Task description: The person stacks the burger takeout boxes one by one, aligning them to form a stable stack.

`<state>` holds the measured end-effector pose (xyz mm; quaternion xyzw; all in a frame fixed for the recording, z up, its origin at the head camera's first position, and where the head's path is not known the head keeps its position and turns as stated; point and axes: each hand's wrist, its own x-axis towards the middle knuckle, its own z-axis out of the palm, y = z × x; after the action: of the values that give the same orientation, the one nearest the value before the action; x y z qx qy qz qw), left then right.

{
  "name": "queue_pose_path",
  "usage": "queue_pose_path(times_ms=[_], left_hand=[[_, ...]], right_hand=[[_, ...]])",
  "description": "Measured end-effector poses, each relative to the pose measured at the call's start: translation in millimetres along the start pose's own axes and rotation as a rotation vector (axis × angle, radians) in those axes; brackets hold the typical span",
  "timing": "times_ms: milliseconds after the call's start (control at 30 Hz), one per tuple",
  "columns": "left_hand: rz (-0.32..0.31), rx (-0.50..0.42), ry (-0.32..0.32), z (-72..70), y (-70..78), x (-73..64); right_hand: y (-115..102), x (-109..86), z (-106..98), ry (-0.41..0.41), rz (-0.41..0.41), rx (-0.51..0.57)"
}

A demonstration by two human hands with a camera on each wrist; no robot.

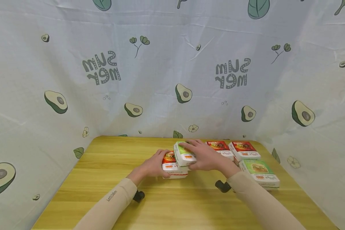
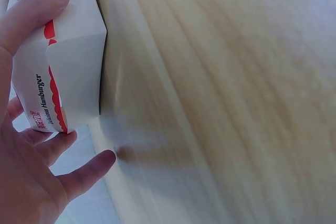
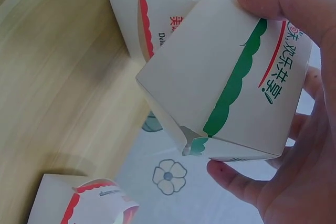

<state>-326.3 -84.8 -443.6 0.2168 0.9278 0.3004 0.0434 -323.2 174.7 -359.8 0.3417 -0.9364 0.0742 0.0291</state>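
In the head view my left hand (image 1: 153,164) grips a red-topped hamburger box (image 1: 170,158) near the middle of the wooden table. Its thumb lies on the near side of the box (image 2: 79,72), which rests on the tabletop in the left wrist view. My right hand (image 1: 206,156) holds a green-topped hamburger box (image 1: 184,158), thumb on the near side and fingers over the top and far side. This green box (image 3: 210,72) is tilted and raised off the table, overlapping the right part of the red box in the head view.
To the right stand two more red-topped boxes, one (image 1: 218,146) behind my right hand and another (image 1: 243,147) beside it. In front of them sits another green-topped box (image 1: 260,171). A white avocado-print curtain (image 1: 161,70) hangs behind the wooden table (image 1: 109,166).
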Motion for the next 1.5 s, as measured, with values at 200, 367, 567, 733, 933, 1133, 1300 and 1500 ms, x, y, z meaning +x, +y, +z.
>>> queue_pose_path(times_ms=[200,367,567,733,933,1133,1300,1500], left_hand=[[-0.015,-0.038,0.000,0.6,0.2,-0.3],[-0.013,-0.039,0.007,1.2,-0.9,0.0],[-0.008,-0.058,0.016,1.2,-1.2,-0.3],[-0.008,-0.073,0.016,2.0,-1.4,-1.1],[-0.018,-0.084,0.015,2.9,-0.6,-2.6],[-0.008,-0.105,0.014,3.1,-0.1,-3.1],[0.009,-0.115,0.018,2.5,0.9,-3.8],[0.000,-0.105,0.021,2.5,1.0,-4.5]], right_hand=[[-4.5,4.7,0.5,-0.002,-0.012,-0.012],[-8.9,8.0,-0.4,-0.003,-0.012,-0.021],[-13.0,12.9,-0.2,0.002,-0.020,-0.024],[-15.1,16.0,1.6,0.012,-0.020,-0.019],[-17.3,18.3,3.1,0.028,-0.012,0.009],[-17.3,19.5,5.2,0.043,-0.019,0.038],[-15.2,18.1,4.5,0.022,-0.033,0.069],[-10.0,14.8,1.2,-0.024,-0.034,0.116]])
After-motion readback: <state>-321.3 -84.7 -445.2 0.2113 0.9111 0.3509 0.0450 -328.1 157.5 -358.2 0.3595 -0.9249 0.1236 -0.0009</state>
